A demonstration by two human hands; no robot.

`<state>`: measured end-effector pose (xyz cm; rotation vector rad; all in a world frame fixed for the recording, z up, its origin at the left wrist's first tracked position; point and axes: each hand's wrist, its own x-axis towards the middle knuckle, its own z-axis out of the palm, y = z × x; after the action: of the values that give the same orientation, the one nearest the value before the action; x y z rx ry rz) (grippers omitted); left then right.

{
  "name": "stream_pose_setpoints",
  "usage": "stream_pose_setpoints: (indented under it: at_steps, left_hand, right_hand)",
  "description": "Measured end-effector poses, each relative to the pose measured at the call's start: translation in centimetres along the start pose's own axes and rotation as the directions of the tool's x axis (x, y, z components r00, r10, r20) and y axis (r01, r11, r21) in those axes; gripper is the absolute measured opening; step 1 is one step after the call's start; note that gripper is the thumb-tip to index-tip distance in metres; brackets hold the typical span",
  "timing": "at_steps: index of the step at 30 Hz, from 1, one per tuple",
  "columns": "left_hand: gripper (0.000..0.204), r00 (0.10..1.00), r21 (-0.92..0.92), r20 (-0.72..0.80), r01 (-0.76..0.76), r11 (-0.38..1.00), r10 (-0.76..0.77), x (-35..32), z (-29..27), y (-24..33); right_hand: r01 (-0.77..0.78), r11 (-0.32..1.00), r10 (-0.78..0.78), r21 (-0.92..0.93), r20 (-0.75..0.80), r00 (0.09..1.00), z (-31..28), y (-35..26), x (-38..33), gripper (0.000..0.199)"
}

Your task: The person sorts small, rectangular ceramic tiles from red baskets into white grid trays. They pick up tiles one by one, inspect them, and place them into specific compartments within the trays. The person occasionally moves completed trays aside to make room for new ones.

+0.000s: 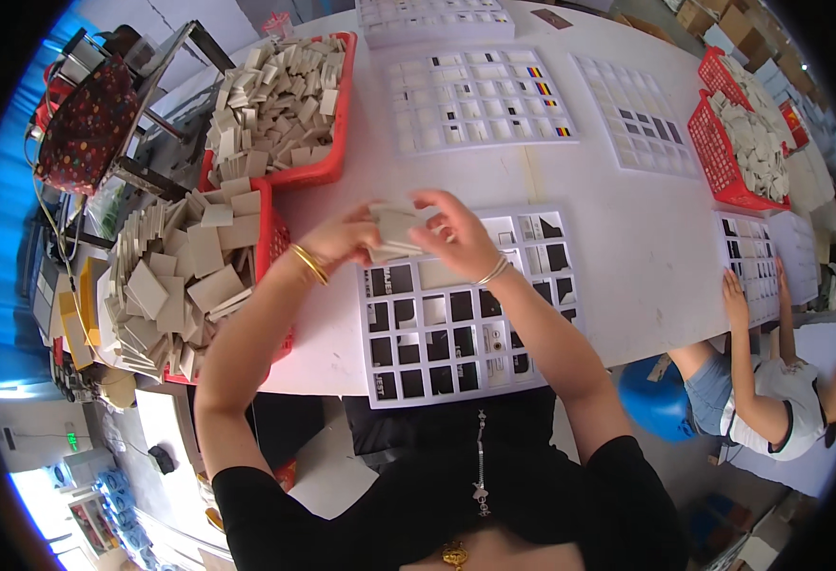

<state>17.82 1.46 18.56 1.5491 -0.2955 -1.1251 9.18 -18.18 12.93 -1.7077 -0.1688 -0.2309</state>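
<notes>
A small stack of grey cardboard pieces (397, 226) is held above the far left corner of a white compartment tray (466, 397). My left hand (349, 236) is closed around the stack's left side. From the right, my right hand (458, 240) reaches over with bent fingers, its thumb and fingertips at the pieces' right edge. Black pieces with white parts sit in many of the tray's compartments; a pale grey piece (437, 274) lies in the one just below my hands. The hands and forearms hide some compartments.
At left, two red baskets (347, 105) are heaped with grey cardboard pieces. Two more white trays (485, 147) (654, 171) lie across the white table (627, 285). Red baskets (708, 143) stand at far right. Nearby, another person's hands (737, 303) hold a tray.
</notes>
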Motion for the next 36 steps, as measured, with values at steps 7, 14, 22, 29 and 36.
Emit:
stream_pose_setpoints:
  at_steps: [7, 14, 22, 29, 36]
  left_hand:
    - [0.059, 0.92, -0.351, -0.305, -0.347, 0.87, 0.244, 0.2, 7.1, -7.8]
    - [0.048, 0.613, -0.28, -0.694, -0.713, 0.643, 0.377, 0.9, 13.6, -12.5]
    - [0.026, 0.71, -0.355, -0.684, -0.523, 0.775, 0.167, -0.2, 10.5, -15.7]
    - [0.027, 0.733, -0.294, -0.68, -0.28, 0.914, 0.007, -1.1, 7.8, -16.7]
    - [0.025, 0.763, -0.296, -0.646, -0.283, 0.912, 0.028, 1.1, 8.7, -17.5]
  right_hand:
    - [-0.221, 0.932, 0.271, 0.287, -0.147, 0.951, 2.0, 0.6, -4.0, 0.023]
    - [-0.112, 0.991, 0.126, 0.078, -0.202, 0.971, 3.2, 2.2, -7.2, 0.016]
    - [-0.182, 0.976, 0.166, -0.121, -0.135, 0.977, -0.4, 4.4, -8.1, 0.022]
    - [-0.248, 0.866, 0.378, -0.434, 0.246, 0.892, -3.8, 7.0, -8.9, 0.016]
    - [0.169, 0.694, 0.033, -0.7, 0.265, 0.964, -2.1, 8.0, -9.4, 0.018]
